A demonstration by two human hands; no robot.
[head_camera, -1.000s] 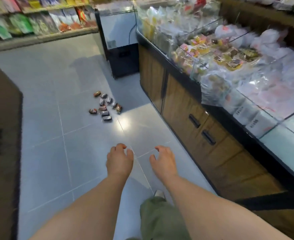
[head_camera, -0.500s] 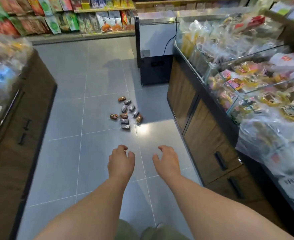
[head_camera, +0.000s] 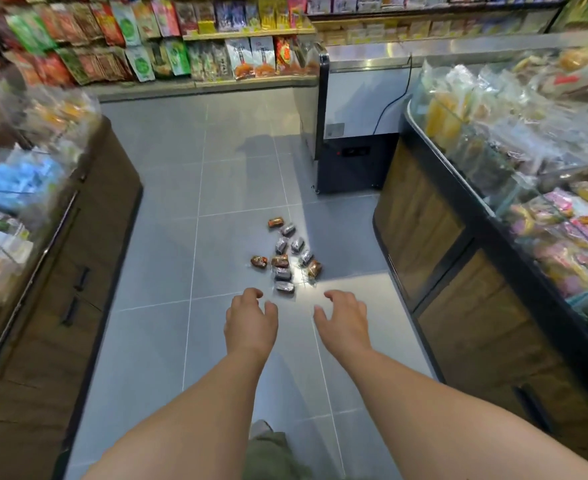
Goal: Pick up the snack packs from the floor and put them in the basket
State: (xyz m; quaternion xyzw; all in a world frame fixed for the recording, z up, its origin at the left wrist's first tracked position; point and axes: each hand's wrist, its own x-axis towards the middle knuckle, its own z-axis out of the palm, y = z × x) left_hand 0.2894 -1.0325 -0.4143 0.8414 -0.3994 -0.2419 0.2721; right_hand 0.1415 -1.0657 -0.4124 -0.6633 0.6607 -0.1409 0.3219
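Observation:
Several small snack packs, some brown and some silver-grey, lie in a loose cluster on the grey tiled floor in the shop aisle. My left hand hangs in front of me with loosely curled fingers and holds nothing, just short of the nearest pack in the view. My right hand hangs beside it in the same loose pose, also holding nothing. Both hands are well above the floor. No basket is in view.
A wooden display counter with bagged snacks on top lines the right side. Another wooden counter lines the left. A chest freezer stands beyond the packs on the right. Shelves of snack bags fill the back wall.
The view has swung left and moved up the aisle, so the packs now sit closer and more central. The left counter came into view. Both hands stay held out, holding nothing.

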